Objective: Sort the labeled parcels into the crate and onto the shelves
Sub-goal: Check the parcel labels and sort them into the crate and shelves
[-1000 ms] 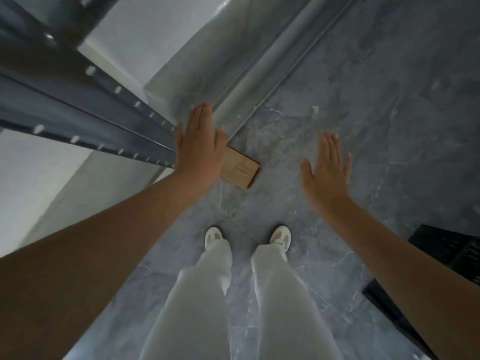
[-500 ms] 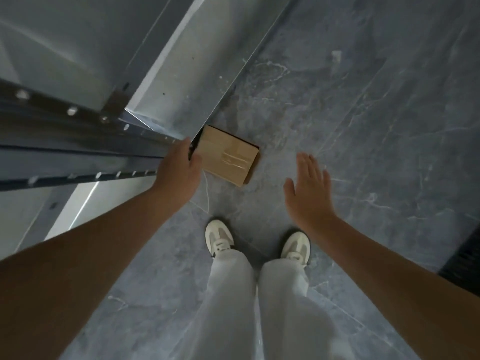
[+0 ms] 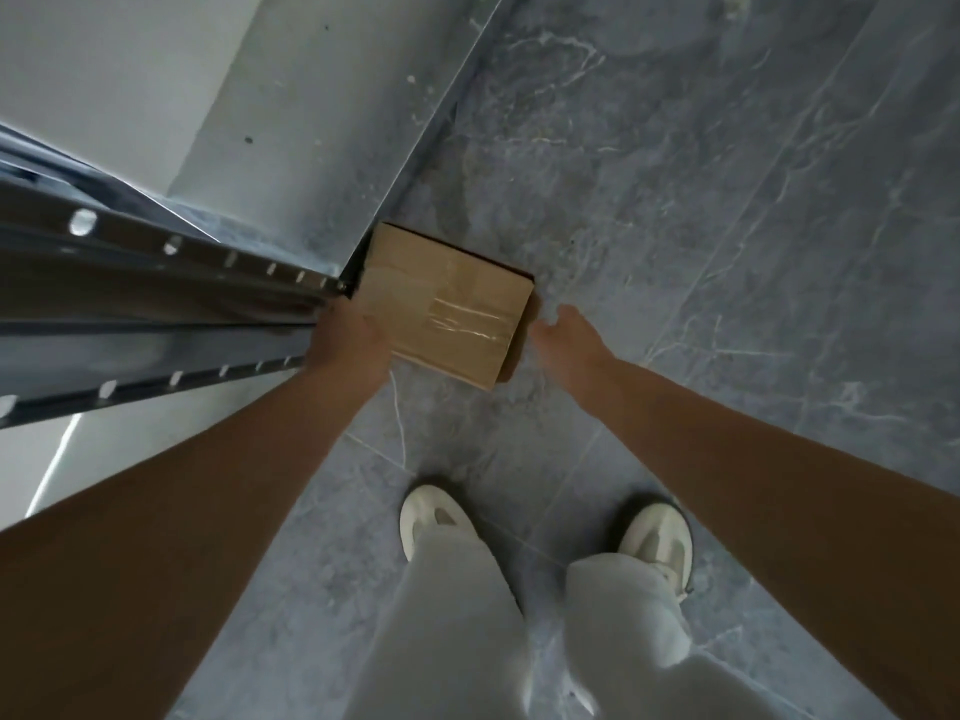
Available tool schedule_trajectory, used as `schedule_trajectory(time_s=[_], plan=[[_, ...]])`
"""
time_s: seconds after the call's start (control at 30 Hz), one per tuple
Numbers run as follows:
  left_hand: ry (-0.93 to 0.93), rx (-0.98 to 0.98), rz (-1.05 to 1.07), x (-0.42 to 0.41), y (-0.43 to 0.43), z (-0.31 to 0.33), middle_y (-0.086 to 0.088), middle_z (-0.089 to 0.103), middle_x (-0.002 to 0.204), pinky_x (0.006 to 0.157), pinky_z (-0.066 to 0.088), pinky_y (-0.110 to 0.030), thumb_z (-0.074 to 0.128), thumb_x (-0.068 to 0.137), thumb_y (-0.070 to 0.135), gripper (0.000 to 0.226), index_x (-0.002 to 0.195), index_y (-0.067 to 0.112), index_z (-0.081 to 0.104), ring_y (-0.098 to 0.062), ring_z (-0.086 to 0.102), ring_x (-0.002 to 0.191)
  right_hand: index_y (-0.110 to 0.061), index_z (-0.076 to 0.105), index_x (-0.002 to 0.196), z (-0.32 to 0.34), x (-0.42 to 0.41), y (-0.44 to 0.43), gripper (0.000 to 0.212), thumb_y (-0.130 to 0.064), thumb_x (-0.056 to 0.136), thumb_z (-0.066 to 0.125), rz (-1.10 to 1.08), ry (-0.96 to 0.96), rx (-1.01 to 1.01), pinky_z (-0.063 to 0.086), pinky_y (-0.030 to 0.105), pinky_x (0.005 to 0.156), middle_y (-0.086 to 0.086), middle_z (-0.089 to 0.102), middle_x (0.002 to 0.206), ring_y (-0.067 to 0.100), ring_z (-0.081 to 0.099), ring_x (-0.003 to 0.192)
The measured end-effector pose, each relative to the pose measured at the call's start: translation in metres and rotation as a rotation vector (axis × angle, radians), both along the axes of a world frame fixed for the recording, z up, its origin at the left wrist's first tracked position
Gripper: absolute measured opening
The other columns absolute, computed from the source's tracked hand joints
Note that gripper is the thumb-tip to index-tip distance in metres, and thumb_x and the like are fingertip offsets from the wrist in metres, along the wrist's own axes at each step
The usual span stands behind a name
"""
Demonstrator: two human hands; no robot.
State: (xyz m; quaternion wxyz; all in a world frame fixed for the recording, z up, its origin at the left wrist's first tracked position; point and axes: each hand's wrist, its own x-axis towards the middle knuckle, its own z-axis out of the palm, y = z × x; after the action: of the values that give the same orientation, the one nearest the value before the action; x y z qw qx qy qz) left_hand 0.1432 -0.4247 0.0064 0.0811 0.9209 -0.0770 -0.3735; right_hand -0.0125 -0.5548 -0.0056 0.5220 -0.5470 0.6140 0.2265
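Parcel (image 3: 447,304) down on the grey marbled floor (image 3: 727,200): a brown cardboard box lying flat, clear tape (image 3: 467,319) shining across its top, its far-left corner tucked right against the foot of the dark metal shelf upright (image 3: 171,283). The left hand (image 3: 353,340) is over the box's near-left corner, knuckles up. Its fingers are hidden beneath it, so I cannot tell whether it has a grip. The right hand (image 3: 569,332) is just beside the box's right edge, thumb lifted away from the fingers, holding nothing that shows. Contact with the cardboard is too close to call. Both arms are stretched down and forward. Below them are two pale shoes (image 3: 428,517) planted apart on the tiles, and light trousers (image 3: 457,626).
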Motion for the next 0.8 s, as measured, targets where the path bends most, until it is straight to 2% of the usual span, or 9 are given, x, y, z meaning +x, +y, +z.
schedule_trajectory(time_s=[0.07, 0.17, 0.2, 0.27, 0.33, 0.43, 0.57, 0.63, 0.8], plan=[[0.034, -0.025, 0.049, 0.0, 0.002, -0.011, -0.023, 0.047, 0.137, 0.097, 0.037, -0.04, 0.032, 0.104, 0.012, 0.035, 0.133, -0.004, 0.043, -0.037, 0.047, 0.124, -0.005, 0.031, 0.149, -0.012, 0.003, 0.006, 0.05, -0.023, 0.103, 0.041, -0.053, -0.012, 0.077, 0.038, 0.032, 0.089, 0.014, 0.047, 0.14, 0.031, 0.048, 0.126], [0.092, -0.135, 0.157, 0.0, 0.002, -0.022, -0.016, 0.046, 0.143, 0.097, 0.035, -0.034, 0.033, 0.104, 0.012, 0.039, 0.141, 0.002, 0.041, -0.032, 0.046, 0.128, -0.019, 0.044, 0.125, -0.022, 0.009, 0.013, 0.027, -0.022, 0.098, 0.046, -0.116, -0.017, 0.123, 0.04, 0.027, 0.065, 0.004, 0.048, 0.093, 0.019, 0.05, 0.079], [0.081, -0.143, 0.203, 0.0, 0.0, -0.027, -0.016, 0.045, 0.145, 0.099, 0.035, -0.034, 0.033, 0.103, 0.014, 0.041, 0.142, 0.003, 0.041, -0.033, 0.045, 0.129, -0.016, 0.046, 0.122, -0.022, 0.01, 0.013, 0.026, -0.021, 0.096, 0.048, -0.139, -0.025, 0.128, 0.042, 0.027, 0.065, 0.004, 0.048, 0.092, 0.018, 0.05, 0.079], [0.054, -0.127, 0.291, 0.0, -0.003, -0.033, -0.018, 0.042, 0.149, 0.104, 0.035, -0.037, 0.033, 0.103, 0.018, 0.045, 0.145, 0.004, 0.039, -0.036, 0.044, 0.131, -0.007, 0.046, 0.136, -0.023, 0.012, 0.011, 0.042, -0.02, 0.096, 0.051, -0.233, -0.039, 0.159, 0.05, 0.036, 0.087, 0.01, 0.054, 0.118, 0.024, 0.055, 0.105], [0.06, -0.12, 0.332, -0.002, -0.006, -0.035, -0.016, 0.038, 0.153, 0.109, 0.033, -0.04, 0.033, 0.102, 0.02, 0.049, 0.151, 0.011, 0.034, -0.037, 0.041, 0.136, -0.005, 0.043, 0.141, -0.024, 0.01, 0.009, 0.047, -0.018, 0.096, 0.051, -0.281, -0.019, 0.185, 0.045, 0.041, 0.102, 0.01, 0.052, 0.127, 0.024, 0.051, 0.114], [0.067, -0.098, 0.355, 0.008, -0.01, -0.043, -0.018, 0.04, 0.152, 0.109, 0.034, -0.041, 0.032, 0.103, 0.02, 0.047, 0.149, 0.009, 0.039, -0.038, 0.041, 0.135, -0.005, 0.048, 0.135, -0.027, 0.01, 0.006, 0.039, -0.015, 0.097, 0.05, -0.351, -0.011, 0.225, 0.042, 0.041, 0.101, 0.008, 0.051, 0.116, 0.022, 0.05, 0.107], [0.062, -0.063, 0.383, 0.009, -0.012, -0.048, -0.025, 0.052, 0.137, 0.102, 0.041, -0.041, 0.039, 0.102, 0.017, 0.041, 0.133, -0.005, 0.051, -0.04, 0.049, 0.126, -0.004, 0.044, 0.138, -0.033, 0.008, 0.003, 0.044, -0.013, 0.096, 0.052, -0.394, -0.041, 0.209, 0.042, 0.038, 0.097, 0.009, 0.049, 0.12, 0.023, 0.049, 0.111], [0.032, -0.046, 0.421, -0.005, -0.012, -0.04, -0.021, 0.051, 0.132, 0.093, 0.041, -0.039, 0.043, 0.099, 0.018, 0.042, 0.134, -0.006, 0.046, -0.035, 0.051, 0.118, -0.008, 0.04, 0.144, -0.031, -0.002, 0.002, 0.052, -0.013, 0.093, 0.051, -0.399, -0.033, 0.145, 0.042, 0.042, 0.101, 0.012, 0.049, 0.131, 0.028, 0.049, 0.118], [0.173, -0.192, 0.489, -0.05, -0.008, 0.0, -0.003, 0.048, 0.091, 0.061, 0.037, -0.028, 0.036, 0.102, 0.016, 0.013, 0.11, 0.014, 0.046, -0.015, 0.045, 0.073, -0.012, 0.042, 0.145, 0.012, -0.029, 0.006, 0.053, -0.017, 0.093, 0.047, -0.409, 0.003, 0.061, 0.041, 0.044, 0.105, 0.013, 0.049, 0.139, 0.031, 0.048, 0.124]])
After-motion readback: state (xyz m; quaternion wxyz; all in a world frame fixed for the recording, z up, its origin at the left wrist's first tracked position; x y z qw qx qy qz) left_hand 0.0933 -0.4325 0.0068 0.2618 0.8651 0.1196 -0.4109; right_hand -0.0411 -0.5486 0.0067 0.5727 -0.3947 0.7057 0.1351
